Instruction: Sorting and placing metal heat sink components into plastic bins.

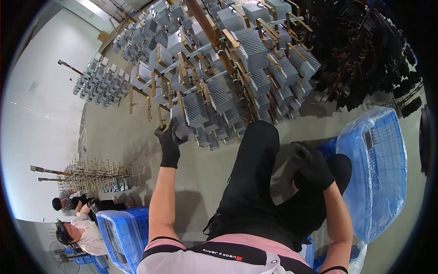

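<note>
The gloved left hand point(169, 148), fingers part-curled, reaches the near edge of a grey finned heat sink point(180, 119) just right of its fingertips on the rack point(204, 23), grip unclear, the loosely curled right hand point(315, 168), contents hidden, well apart.

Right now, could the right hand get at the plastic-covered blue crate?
Probably yes: the right hand looks close to the blue crate; the right knee stands partly between them, but the way past it looks free.
</note>
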Action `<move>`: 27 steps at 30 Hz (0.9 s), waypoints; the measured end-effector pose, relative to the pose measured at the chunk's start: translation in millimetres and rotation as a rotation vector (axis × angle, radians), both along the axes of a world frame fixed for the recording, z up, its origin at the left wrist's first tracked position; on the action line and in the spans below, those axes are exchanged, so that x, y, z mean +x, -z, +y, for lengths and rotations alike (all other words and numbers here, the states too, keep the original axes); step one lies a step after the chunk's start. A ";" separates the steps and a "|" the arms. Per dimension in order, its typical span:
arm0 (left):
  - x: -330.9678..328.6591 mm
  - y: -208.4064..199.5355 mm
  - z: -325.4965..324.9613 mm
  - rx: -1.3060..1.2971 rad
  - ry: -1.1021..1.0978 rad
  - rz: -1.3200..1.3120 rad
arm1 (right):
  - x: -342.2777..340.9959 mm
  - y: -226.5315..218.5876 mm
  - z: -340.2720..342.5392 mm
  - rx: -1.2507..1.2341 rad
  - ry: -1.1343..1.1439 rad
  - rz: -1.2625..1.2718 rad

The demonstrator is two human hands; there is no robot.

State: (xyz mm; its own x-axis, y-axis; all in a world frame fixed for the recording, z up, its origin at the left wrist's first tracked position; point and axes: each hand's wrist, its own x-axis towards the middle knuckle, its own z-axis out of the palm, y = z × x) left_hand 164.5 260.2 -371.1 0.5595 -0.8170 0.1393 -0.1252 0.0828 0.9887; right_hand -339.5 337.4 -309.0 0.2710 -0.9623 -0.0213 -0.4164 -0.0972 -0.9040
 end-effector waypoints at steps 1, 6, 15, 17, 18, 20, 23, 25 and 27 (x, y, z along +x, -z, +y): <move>-7.6 1.1 9.1 0.004 0.006 0.005 | 0.6 -1.0 1.5 0.052 0.005 -0.003; -66.4 4.8 58.2 -0.039 0.069 -0.147 | -23.2 19.1 13.8 -0.645 -0.128 0.462; -167.7 -4.1 117.8 -0.237 0.152 -1.220 | -5.9 -75.4 39.9 -0.187 -0.082 -0.085; -260.6 -36.2 110.1 -0.137 0.435 -0.319 | -14.2 -86.9 50.4 -0.246 0.022 -0.209; -297.0 -48.5 103.9 -0.054 0.549 0.126 | -20.6 -86.8 54.4 -0.282 0.060 -0.275; -342.7 -67.7 90.0 -0.102 0.661 0.011 | -41.1 -87.1 56.5 -0.424 0.247 -0.167; -424.5 -94.5 65.4 -0.244 0.877 -0.328 | -90.6 -94.0 55.1 -0.620 0.550 0.145; -472.5 -109.1 53.6 -0.343 1.008 -0.562 | -143.4 -105.5 54.5 -0.596 0.604 0.240; -504.4 -118.4 49.1 -0.440 1.127 -0.806 | -196.2 -114.6 51.2 -0.505 0.620 0.231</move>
